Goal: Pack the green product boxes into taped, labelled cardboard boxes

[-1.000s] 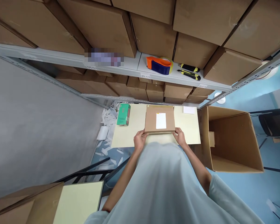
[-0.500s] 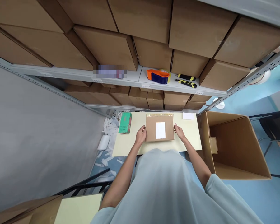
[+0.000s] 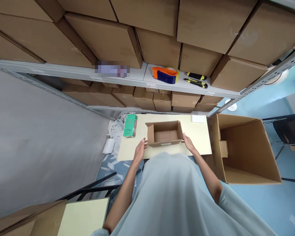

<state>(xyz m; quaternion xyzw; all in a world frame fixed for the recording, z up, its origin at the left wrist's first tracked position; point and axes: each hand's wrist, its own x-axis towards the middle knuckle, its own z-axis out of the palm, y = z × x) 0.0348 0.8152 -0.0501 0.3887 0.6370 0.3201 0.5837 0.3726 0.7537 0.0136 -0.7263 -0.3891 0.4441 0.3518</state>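
Note:
An open-topped cardboard box (image 3: 165, 143) sits on the pale yellow table, its opening turned upward and its inside showing bare cardboard. A flap stands at its left end, and a sliver of white label shows on its near side. My left hand (image 3: 139, 151) is at the left end by the flap, fingers stretched out and spread; whether they touch the cardboard is hard to make out. At the right end my right hand (image 3: 188, 143) grips the box's near corner, thumb up along the side and fingers partly hidden. A green box (image 3: 130, 126) stands to the left.
The yellow table (image 3: 199, 139) also bears a white slip (image 3: 198, 118). A large open carton (image 3: 250, 147) stands to the right. On the shelf (image 3: 135, 72) ahead lie a tape dispenser (image 3: 165, 75) and two utility knives (image 3: 196, 80), below stacked cartons. Scrap paper (image 3: 115, 131) litters the left side.
The cardboard box has been tipped over: its labelled face, earlier on top, now points toward me, and the open side faces up. My left hand has moved left and its fingers have spread.

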